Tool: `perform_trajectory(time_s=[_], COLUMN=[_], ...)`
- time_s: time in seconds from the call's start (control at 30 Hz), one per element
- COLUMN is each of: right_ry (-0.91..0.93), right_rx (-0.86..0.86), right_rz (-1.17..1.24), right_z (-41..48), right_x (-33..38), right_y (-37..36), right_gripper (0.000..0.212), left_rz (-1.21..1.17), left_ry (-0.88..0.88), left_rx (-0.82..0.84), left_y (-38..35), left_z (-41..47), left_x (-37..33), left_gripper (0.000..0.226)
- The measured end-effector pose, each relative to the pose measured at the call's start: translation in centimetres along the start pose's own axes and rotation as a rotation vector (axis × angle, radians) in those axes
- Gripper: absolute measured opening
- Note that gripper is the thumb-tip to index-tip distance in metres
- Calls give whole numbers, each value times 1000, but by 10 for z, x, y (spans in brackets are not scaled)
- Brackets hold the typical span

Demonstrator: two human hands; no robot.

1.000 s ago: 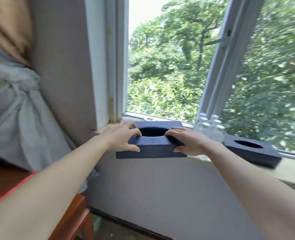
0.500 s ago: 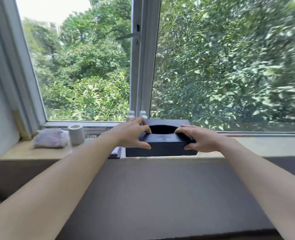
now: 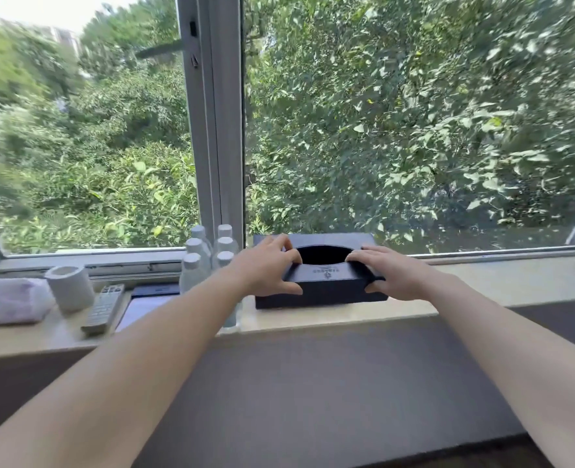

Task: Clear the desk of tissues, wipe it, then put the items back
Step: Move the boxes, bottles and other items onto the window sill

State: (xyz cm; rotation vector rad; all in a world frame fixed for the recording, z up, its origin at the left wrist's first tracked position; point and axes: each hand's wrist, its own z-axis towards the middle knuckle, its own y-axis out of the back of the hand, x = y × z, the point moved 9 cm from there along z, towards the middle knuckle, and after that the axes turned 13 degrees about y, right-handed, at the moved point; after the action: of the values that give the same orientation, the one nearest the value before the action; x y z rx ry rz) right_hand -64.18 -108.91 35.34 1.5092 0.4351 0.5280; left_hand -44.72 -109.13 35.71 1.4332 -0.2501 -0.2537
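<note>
gripping dark tissue box (image 3: 326, 286) by both ends, left hand (image 3: 265, 270) and right hand (image 3: 385, 273) curled round it, parked flat on the windowsill (image 3: 488, 282) between them, bottles (image 3: 208, 253) just beside left hand

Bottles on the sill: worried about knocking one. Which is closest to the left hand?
The front-right bottle, its cap beside the wrist of the left hand; the others stand farther left or behind.
</note>
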Motion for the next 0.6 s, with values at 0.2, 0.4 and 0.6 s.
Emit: perform_trajectory(time_s=[0.2,0.4,0.6], right_ry=[11,-8,-57], right_rx=[29,68,69], right_rz=[39,8,-17], right_z=[37,80,106], right_x=[-26,-48,-69], right_y=[-20,-43,-64], right_gripper=[66,68,67], left_rz=[47,59,11], left_ry=[49,115,174], left_rx=[46,110,162], left_y=[-22,-50,-73], left_z=[43,71,98], left_x=[11,29,36], left_gripper=[65,62,59])
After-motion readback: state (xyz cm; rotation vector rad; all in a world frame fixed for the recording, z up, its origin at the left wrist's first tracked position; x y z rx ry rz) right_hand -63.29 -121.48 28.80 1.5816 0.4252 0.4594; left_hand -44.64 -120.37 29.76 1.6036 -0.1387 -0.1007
